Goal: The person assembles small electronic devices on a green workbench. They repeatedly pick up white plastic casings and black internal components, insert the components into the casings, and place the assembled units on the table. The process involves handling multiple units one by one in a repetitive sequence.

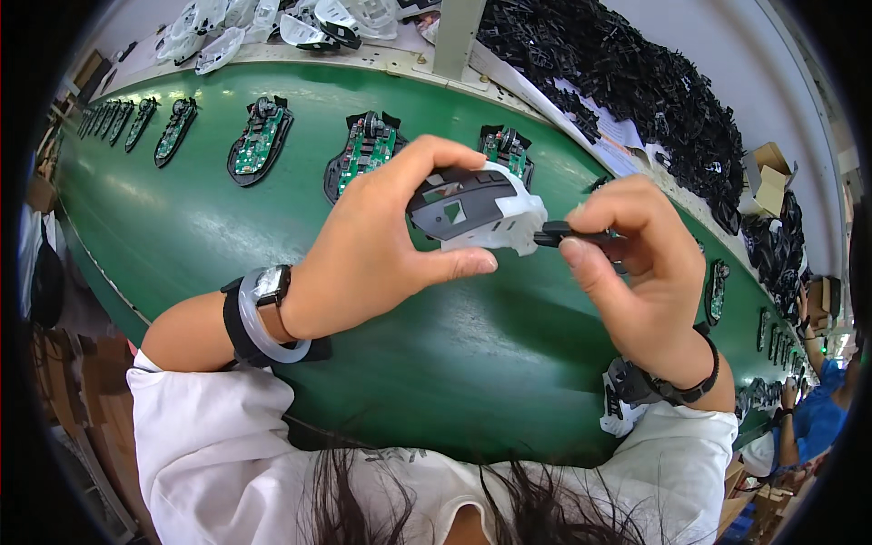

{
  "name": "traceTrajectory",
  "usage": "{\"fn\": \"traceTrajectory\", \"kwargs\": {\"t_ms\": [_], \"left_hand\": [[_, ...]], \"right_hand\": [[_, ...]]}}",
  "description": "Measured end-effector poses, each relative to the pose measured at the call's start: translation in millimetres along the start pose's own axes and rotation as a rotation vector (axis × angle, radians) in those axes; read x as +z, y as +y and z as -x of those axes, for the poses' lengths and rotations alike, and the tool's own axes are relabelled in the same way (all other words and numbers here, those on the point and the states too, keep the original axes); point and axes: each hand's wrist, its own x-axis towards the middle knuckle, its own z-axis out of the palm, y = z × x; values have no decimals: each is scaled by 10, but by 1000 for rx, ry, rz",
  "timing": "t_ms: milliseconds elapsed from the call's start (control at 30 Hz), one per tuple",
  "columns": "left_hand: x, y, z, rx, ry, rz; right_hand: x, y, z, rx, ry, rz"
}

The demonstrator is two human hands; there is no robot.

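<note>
My left hand (350, 245) grips a computer mouse shell (481, 211) with a dark grey top and a translucent white edge, thumb below and fingers above. A small window in the shell shows through. Between thumb and fingertips, my right hand (656, 272) pinches a small black plastic piece (556, 234), whose tip meets or nearly meets the shell's white end. Behind my hands lie mouse bases (363, 150) with green circuit boards and scroll wheels; another base (509, 153) is partly hidden by the shell. Beside my right wrist sits another grey-and-white shell (622, 400), partly covered.
A green work surface (436, 354) carries a row of further mouse bases (177, 127) off to both sides. White shells (218, 41) lie at the far left. Black plastic parts (627, 86) are heaped far right, near a cardboard box (767, 177). A co-worker in blue (822, 413) is at the right.
</note>
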Motion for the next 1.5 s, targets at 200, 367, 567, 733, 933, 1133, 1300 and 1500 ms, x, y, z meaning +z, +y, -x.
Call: {"fn": "traceTrajectory", "kwargs": {"t_ms": [200, 367, 567, 733, 933, 1133, 1300, 1500], "left_hand": [[44, -6, -8, -10, 15, 107], [39, -11, -15, -115, -41, 295], [-16, 21, -34, -152, -70, 278], [-43, 29, -40, -130, -70, 386], [-4, 51, -33, -136, 9, 423], [-66, 75, -106, 136, -228, 37], [-33, 138, 103, 204, -396, -10], [-301, -6, -135, 212, -228, -272]], "right_hand": [[148, 91, -121, -154, 47, 102], [210, 157, -98, -135, 137, 49], [181, 164, -158, -189, 115, 198], [229, 226, -158, 91, 18, -141], [251, 157, -135, 399, -227, -431], [194, 65, 68, 323, -193, -100], [-243, -290, 361, 574, -469, 211], [-527, -477, 717, 618, -748, 496]]}}
